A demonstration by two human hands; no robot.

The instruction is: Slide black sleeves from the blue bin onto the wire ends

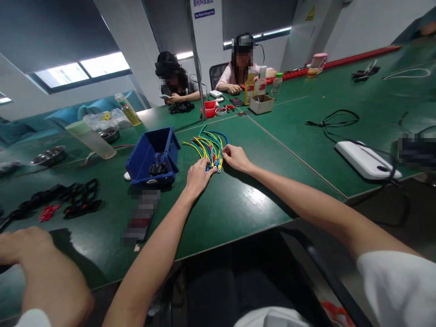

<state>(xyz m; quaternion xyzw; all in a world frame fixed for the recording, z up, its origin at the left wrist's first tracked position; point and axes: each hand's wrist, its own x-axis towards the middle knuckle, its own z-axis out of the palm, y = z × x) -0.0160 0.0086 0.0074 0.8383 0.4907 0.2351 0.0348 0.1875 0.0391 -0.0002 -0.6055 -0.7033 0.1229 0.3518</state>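
Note:
A loose bundle of yellow, blue and green wires (206, 144) lies on the green table, with metal ring terminals (219, 170) on the ends nearest me. My left hand (198, 177) is closed around the left side of the bundle, close to these terminals, with its thumb across the near ends. At the bundle's right edge, my right hand (237, 159) has thumb and fingers pinched together on the wires. The exact strand between those fingers is too small to make out. A bit of red shows among the wires.
Left of the wires stands a blue bin (153, 156) holding black parts. A phone-like dark object (142, 217) lies nearer me. Black straps (80, 197) and another person's arm (47, 272) are at left. A white power bank (366, 160) with cables lies right. Two people sit opposite.

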